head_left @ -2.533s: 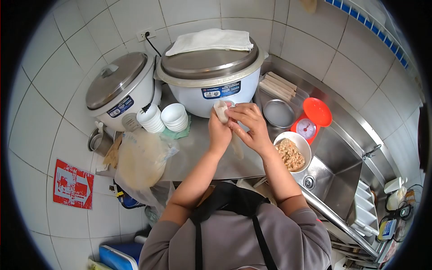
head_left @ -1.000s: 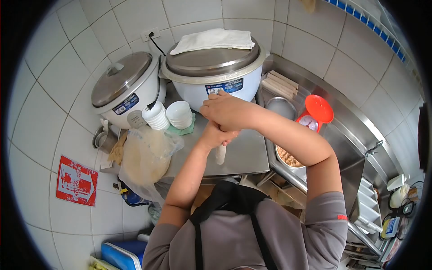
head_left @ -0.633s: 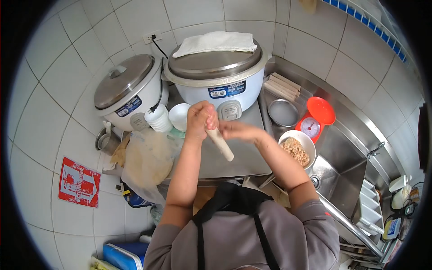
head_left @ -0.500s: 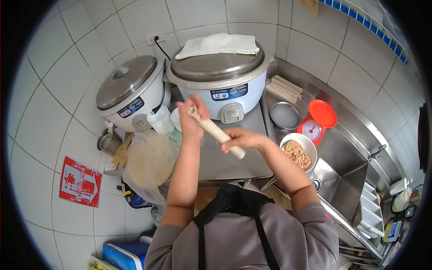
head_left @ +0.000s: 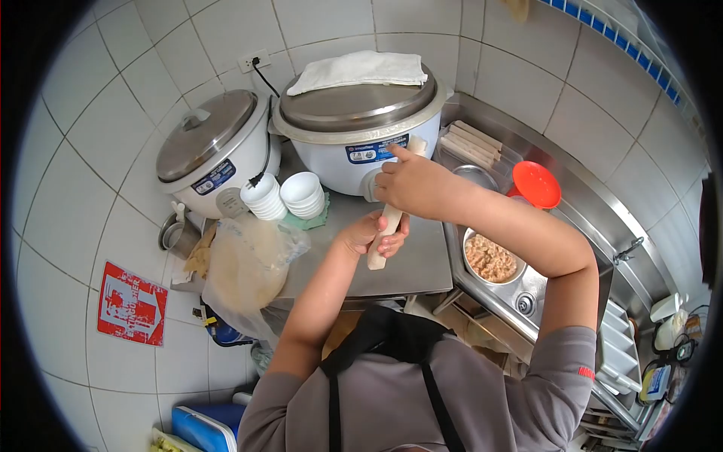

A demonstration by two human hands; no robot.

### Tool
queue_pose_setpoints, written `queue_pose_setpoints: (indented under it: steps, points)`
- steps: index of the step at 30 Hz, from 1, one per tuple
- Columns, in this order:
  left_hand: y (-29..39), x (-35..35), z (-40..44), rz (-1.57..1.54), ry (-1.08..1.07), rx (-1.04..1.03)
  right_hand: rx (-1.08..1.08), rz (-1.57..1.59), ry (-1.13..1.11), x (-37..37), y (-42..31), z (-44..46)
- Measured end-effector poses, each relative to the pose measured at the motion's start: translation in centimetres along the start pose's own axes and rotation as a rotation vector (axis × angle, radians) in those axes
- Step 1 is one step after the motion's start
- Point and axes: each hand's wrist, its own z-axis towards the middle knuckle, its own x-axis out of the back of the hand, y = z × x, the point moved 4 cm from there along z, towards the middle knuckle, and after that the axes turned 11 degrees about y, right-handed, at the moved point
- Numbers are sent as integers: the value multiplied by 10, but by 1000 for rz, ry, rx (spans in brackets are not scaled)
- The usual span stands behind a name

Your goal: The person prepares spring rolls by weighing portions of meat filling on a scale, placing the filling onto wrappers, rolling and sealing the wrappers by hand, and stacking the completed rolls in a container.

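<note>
A long pale uncooked spring roll [head_left: 379, 255] is held up in front of me over the steel counter, tilted with its top leaning right. The fingers of my left hand [head_left: 364, 233] are wrapped round its lower part, and the bottom end sticks out below. My right hand [head_left: 416, 186] grips it higher up, covering the middle, with the index finger stretched out; the top end shows beyond the knuckles. Left of my hands lies a plastic bag of round wrappers [head_left: 245, 267]. To the right, below my right forearm, stands a bowl of chunky filling [head_left: 490, 259].
Several finished rolls [head_left: 471, 143] lie in a tray at the back right, near a red scale [head_left: 536, 184]. Two rice cookers [head_left: 361, 113] [head_left: 207, 139] stand against the wall. Stacked white cups [head_left: 303, 194] sit on the steel counter [head_left: 339, 256]. A sink [head_left: 561, 290] is at right.
The spring roll has swung from slanting down-right to nearly upright. My left hand has dropped to its lower end, while my right hand has risen to the upper part. The cups are now uncovered.
</note>
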Motion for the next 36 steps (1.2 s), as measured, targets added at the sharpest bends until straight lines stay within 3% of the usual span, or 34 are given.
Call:
queue_pose_setpoints:
  steps: [3, 6, 9, 11, 13, 14, 17, 20, 26, 30, 36]
  points:
    - [6, -15, 1, 28, -31, 8, -79, -98, -10, 23, 12, -2]
    - [20, -34, 2, 138, -2, -66, -25, -84, -115, 34, 2, 1]
    - [40, -59, 6, 214, 141, -212, -65, 54, 91, 54, 3, -2]
    - [47, -60, 9, 207, 250, -294, -301, 56, 406, 73, 19, -18]
    - [49, -53, 12, 160, 355, -359, -530, 141, 602, 89, 33, -39]
    - [50, -51, 11, 211, 395, -395, -589, 270, 586, 84, 32, -48]
    - [64, -71, 8, 460, 679, -511, -639, 652, 669, 48, 15, -59]
    - [78, -96, 10, 524, 794, -761, -640, 644, 919, 38, -2, -51]
    - [77, -96, 10, 643, 926, -790, -591, 512, 867, 38, -10, -44]
    - [74, -87, 8, 921, 939, -899, -551, 464, 834, 39, -15, -42]
    - [67, -86, 2, 906, 872, -779, -436, 592, 535, 45, -2, -40]
